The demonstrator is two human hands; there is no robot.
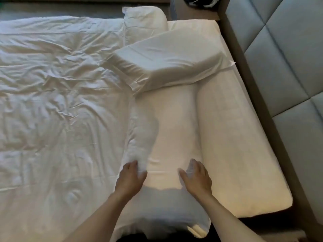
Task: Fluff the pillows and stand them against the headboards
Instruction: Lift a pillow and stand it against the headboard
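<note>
I have both hands on the near pillow [167,140], which lies flat on the bed [52,102], lengthwise along the head end. My left hand [131,179] grips its duvet-side edge, fingers pinched shut on a bunch of fabric; my right hand [197,177] lies spread and open on the opposite side, pressing into the gap beside a second pillow [236,145] that rests flat against the padded headboard [283,67]. I judge this two-sided hold is for squeezing and plumping the filling. A third pillow [166,67] lies slanted across the far ends, a fourth [145,20] beyond. None stands upright yet.
</note>
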